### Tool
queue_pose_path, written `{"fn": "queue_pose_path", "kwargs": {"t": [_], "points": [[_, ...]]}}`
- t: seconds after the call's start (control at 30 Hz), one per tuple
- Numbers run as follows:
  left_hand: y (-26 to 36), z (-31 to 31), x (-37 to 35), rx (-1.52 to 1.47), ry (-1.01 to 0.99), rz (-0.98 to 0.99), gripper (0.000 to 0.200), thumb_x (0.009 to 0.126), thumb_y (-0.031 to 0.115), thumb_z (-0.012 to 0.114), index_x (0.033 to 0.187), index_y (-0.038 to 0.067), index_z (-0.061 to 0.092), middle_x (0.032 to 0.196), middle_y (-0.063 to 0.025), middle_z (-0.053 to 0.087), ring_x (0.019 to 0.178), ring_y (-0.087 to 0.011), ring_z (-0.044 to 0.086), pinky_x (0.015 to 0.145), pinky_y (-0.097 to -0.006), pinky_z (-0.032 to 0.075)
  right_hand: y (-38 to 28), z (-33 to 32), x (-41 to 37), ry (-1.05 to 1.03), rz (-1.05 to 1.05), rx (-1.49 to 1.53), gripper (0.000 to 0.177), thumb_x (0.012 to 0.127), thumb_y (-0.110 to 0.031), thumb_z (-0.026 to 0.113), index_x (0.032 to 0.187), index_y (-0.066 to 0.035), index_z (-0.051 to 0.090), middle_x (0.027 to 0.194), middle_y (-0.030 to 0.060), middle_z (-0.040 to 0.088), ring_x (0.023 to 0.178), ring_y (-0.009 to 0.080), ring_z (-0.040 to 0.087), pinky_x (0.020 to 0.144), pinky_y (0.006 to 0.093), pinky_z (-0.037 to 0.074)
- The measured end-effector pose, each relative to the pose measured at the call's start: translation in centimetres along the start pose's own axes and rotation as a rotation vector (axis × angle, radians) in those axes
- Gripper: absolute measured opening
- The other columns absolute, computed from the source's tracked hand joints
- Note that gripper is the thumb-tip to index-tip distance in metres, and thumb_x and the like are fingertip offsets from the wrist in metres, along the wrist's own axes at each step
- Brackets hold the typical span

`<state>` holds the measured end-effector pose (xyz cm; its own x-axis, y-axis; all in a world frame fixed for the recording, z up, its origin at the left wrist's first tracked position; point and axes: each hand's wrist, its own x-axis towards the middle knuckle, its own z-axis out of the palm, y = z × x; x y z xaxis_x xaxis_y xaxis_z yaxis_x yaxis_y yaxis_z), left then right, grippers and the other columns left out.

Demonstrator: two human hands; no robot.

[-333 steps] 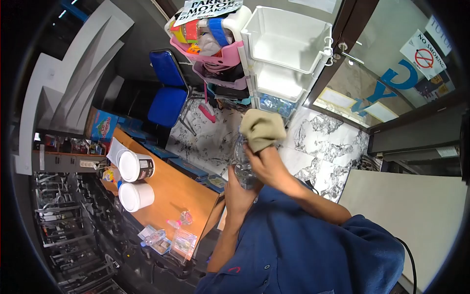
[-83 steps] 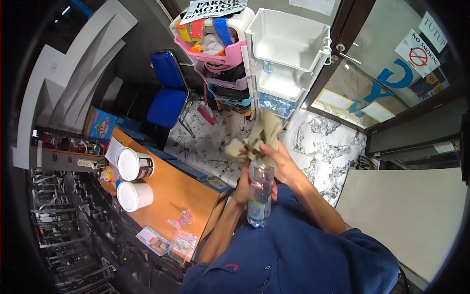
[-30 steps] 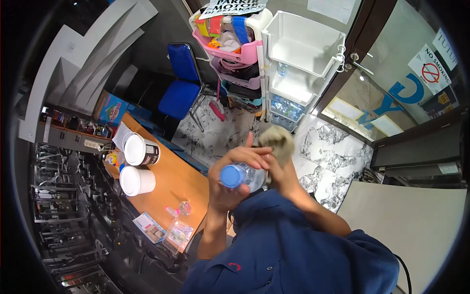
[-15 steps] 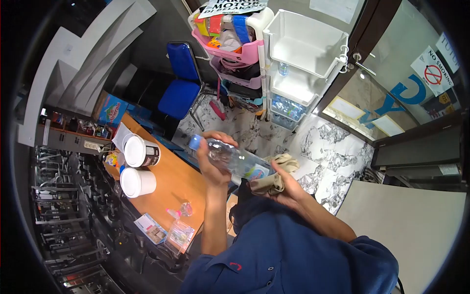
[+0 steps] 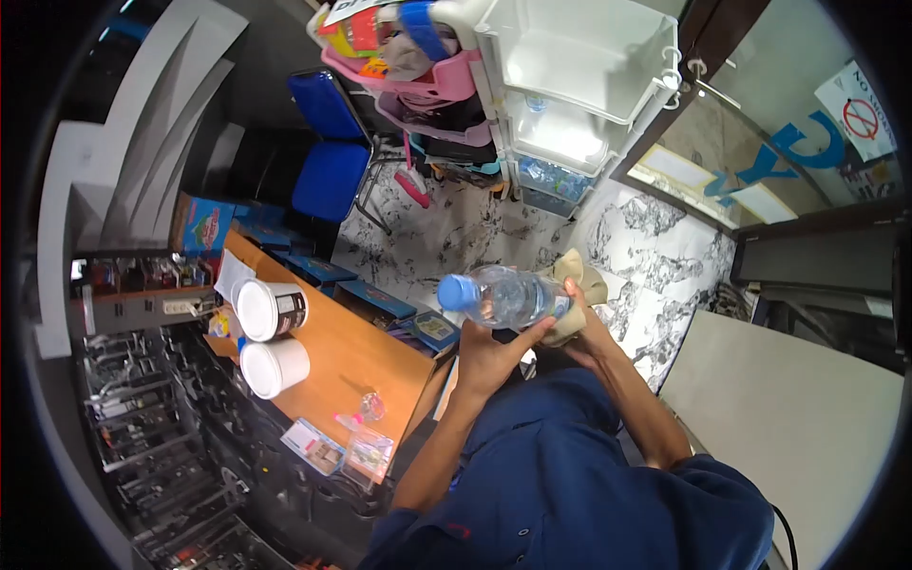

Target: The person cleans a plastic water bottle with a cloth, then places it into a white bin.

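A clear plastic bottle [image 5: 513, 296] with a blue cap lies tilted in front of my body, cap end to the left. My left hand [image 5: 496, 353] grips it from below, with its thumb along the bottle's side and the other fingers partly hidden behind it. A beige cloth [image 5: 570, 325] is wrapped around the base end. Through this cloth my right hand [image 5: 591, 328] holds the bottle's lower part; some of its fingers are covered by the cloth.
Two white tubs [image 5: 275, 369] stand on the orange-brown desk [image 5: 342, 347], near a small clear bottle [image 5: 371, 407] and papers [image 5: 313, 445]. Beyond are a blue chair [image 5: 331, 176], a white drawer rack [image 5: 579, 66] and a glass door [image 5: 760, 123]. A pale tabletop [image 5: 779, 408] lies at right.
The bottle has moved right in view and its cap now points more toward me. My left hand has shifted from the neck toward the lower body, closer to my right hand.
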<state>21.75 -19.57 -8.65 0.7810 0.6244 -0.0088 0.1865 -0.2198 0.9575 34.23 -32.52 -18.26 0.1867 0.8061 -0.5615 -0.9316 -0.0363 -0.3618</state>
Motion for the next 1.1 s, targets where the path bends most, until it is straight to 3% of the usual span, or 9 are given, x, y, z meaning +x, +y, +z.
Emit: {"fn": "queue_pose_path", "kwargs": {"t": [0.13, 0.2, 0.23, 0.37, 0.5, 0.57, 0.67, 0.93, 1.1], "points": [[-2.3, 2.7, 4.7, -0.175, -0.029, -0.162, 0.04, 0.086, 0.017, 0.09, 0.116, -0.003, 0.073, 0.101, -0.0123, 0.08, 0.098, -0.0265, 0.077, 0.093, -0.037, 0.058, -1.4, -1.9, 1.2, 0.331, -0.184, -0.116, 0.057, 0.105, -0.045, 0.068, 0.144, -0.006, 0.054, 0.132, 0.0089, 0.064, 0.119, 0.0196, 0.066, 0.1, 0.0385, 0.055], [-6.2, 4.7, 7.8, -0.032, -0.068, -0.068, 0.053, 0.083, 0.013, 0.09, 0.128, -0.001, 0.068, 0.119, -0.0162, 0.076, 0.107, -0.0296, 0.075, 0.096, -0.0378, 0.057, -0.3, -6.3, 3.6, 0.482, -0.379, -0.288, 0.055, 0.104, -0.041, 0.071, 0.143, -0.006, 0.054, 0.131, 0.0086, 0.064, 0.119, 0.0182, 0.065, 0.101, 0.0387, 0.054], [-7.6, 6.0, 10.1, 0.006, -0.06, -0.014, 0.059, 0.081, 0.011, 0.09, 0.133, 0.0, 0.065, 0.125, -0.0173, 0.074, 0.112, -0.0308, 0.074, 0.098, -0.0381, 0.056, -0.5, -7.6, 3.9, 0.564, -0.436, -0.344, 0.053, 0.104, -0.035, 0.072, 0.142, -0.004, 0.054, 0.129, 0.0096, 0.064, 0.113, 0.0177, 0.068, 0.091, 0.0383, 0.062], [-18.5, 11.1, 20.6, 0.19, -0.124, 0.236, 0.082, 0.072, 0.004, 0.087, 0.148, 0.004, 0.053, 0.139, -0.0192, 0.067, 0.127, -0.0369, 0.065, 0.108, -0.0435, 0.051, -0.3, -12.5, 2.0, 0.716, -0.298, -0.142, 0.052, 0.103, -0.03, 0.072, 0.141, 0.0, 0.052, 0.125, 0.0117, 0.064, 0.104, 0.0205, 0.072, 0.063, 0.0367, 0.07], [-25.5, 17.2, 31.2, -0.24, -0.095, 0.041, 0.069, 0.077, 0.009, 0.088, 0.139, 0.001, 0.059, 0.133, -0.0179, 0.07, 0.122, -0.0349, 0.067, 0.107, -0.0461, 0.051, 2.6, -18.5, -0.1, 0.916, -0.196, -0.133, 0.06, 0.103, -0.026, 0.073, 0.149, 0.0, 0.046, 0.132, 0.0132, 0.063, 0.109, 0.0212, 0.071, 0.071, 0.037, 0.07], [-28.1, 19.4, 35.9, -0.147, -0.022, 0.077, 0.059, 0.081, 0.017, 0.091, 0.131, -0.002, 0.065, 0.124, -0.0161, 0.073, 0.113, -0.0293, 0.07, 0.101, -0.0427, 0.053, 6.4, -23.0, -0.4, 0.99, -0.275, -0.174, 0.063, 0.102, -0.026, 0.074, 0.151, 0.001, 0.044, 0.136, 0.0137, 0.061, 0.113, 0.021, 0.069, 0.075, 0.0357, 0.069], [-32.3, 20.5, 42.8, 0.283, 0.129, 0.338, 0.06, 0.08, 0.027, 0.095, 0.125, -0.003, 0.069, 0.12, -0.0156, 0.076, 0.108, -0.028, 0.072, 0.099, -0.0407, 0.054, 8.5, -25.5, -1.1, 1.037, -0.219, -0.08, 0.068, 0.101, -0.026, 0.076, 0.153, 0.003, 0.042, 0.139, 0.014, 0.059, 0.12, 0.0201, 0.065, 0.08, 0.0337, 0.068], [-37.5, 21.3, 52.1, 0.42, 0.461, 0.016, 0.086, 0.066, 0.039, 0.101, 0.131, -0.004, 0.063, 0.128, -0.0218, 0.073, 0.117, -0.0407, 0.071, 0.105, -0.0482, 0.053, 6.7, -23.5, 1.4, 0.927, -0.072, 0.048, 0.05, 0.102, -0.027, 0.075, 0.138, 0.001, 0.056, 0.122, 0.0132, 0.067, 0.108, 0.0205, 0.07, 0.075, 0.0366, 0.069], [-40.1, 20.0, 54.4, 0.902, 0.39, 0.081, 0.096, 0.08, 0.063, 0.083, 0.131, -0.014, 0.056, 0.128, -0.0273, 0.07, 0.118, -0.043, 0.07, 0.102, -0.0475, 0.056, 6.2, -22.6, 2.6, 0.894, -0.123, -0.043, 0.043, 0.103, -0.028, 0.073, 0.132, 0.0, 0.06, 0.116, 0.0113, 0.069, 0.102, 0.018, 0.072, 0.073, 0.0352, 0.068]]}}
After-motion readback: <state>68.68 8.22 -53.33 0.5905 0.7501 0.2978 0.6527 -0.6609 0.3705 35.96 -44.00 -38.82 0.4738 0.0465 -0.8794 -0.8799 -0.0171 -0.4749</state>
